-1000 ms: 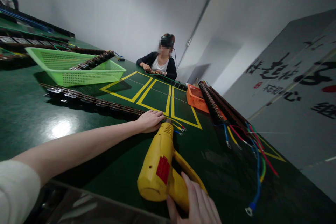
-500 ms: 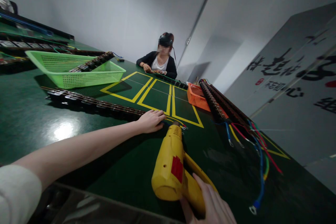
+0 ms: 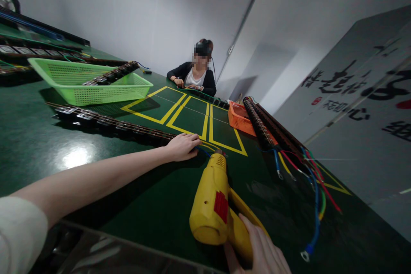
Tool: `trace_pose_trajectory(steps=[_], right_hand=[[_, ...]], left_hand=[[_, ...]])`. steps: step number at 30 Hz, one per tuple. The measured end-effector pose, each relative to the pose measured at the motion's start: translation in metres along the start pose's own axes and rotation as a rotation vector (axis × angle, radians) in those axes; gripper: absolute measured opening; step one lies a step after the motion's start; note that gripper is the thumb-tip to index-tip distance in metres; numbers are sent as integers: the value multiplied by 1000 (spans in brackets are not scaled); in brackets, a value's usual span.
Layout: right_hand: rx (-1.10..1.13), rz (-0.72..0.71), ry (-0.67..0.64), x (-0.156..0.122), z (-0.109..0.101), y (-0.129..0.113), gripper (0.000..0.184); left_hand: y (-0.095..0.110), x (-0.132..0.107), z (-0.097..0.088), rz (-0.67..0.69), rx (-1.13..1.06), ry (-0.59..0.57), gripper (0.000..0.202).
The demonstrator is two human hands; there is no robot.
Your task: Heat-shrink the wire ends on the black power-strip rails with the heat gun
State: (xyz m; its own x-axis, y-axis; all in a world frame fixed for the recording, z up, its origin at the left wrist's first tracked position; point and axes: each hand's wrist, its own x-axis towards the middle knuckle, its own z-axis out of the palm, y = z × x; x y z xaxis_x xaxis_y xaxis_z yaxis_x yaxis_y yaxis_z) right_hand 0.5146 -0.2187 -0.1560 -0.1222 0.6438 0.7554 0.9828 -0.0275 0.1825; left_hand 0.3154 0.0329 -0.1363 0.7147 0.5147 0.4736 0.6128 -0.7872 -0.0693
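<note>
My right hand (image 3: pixel 261 246) is wrapped round the handle of a yellow heat gun (image 3: pixel 210 201) with a red label on its side. The gun's nozzle points away from me, over the wire ends. My left hand (image 3: pixel 183 147) is closed over the near end of a long dark strip (image 3: pixel 112 125) with metal plates and thin rods along it. Past my left fingers, yellow and blue wires (image 3: pixel 208 147) come out of that end. Their tips are partly hidden behind the nozzle.
Left, a green basket (image 3: pixel 109 95) holds another strip (image 3: pixel 112 72). Right, an orange basket (image 3: pixel 239 120) stands beside strips (image 3: pixel 261 124) with loose coloured wires and ring terminals (image 3: pixel 305 256). Yellow tape (image 3: pixel 144 114) marks the green table. A co-worker (image 3: pixel 195 72) sits at the far side.
The heat gun has shifted slightly to the right, and its nozzle now covers more of the wire tips. My left hand stays on the strip's end.
</note>
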Motion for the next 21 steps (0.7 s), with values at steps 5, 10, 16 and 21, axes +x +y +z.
trace_pose_trajectory(steps=[5,10,16,21], right_hand=[[66,16,5,3,5,-22,53],[110,40,12,5,6,-38,53],[103,33,26,5,7,-36,54],[119,30,12,4,7,-31,51]], left_hand=[[1,1,0,-13,20,-7,28],[0,2,1,-15,5,-24,31],[0,2,-1,-14,-7,-37,31],[1,1,-1,-28,-51,-11,30]])
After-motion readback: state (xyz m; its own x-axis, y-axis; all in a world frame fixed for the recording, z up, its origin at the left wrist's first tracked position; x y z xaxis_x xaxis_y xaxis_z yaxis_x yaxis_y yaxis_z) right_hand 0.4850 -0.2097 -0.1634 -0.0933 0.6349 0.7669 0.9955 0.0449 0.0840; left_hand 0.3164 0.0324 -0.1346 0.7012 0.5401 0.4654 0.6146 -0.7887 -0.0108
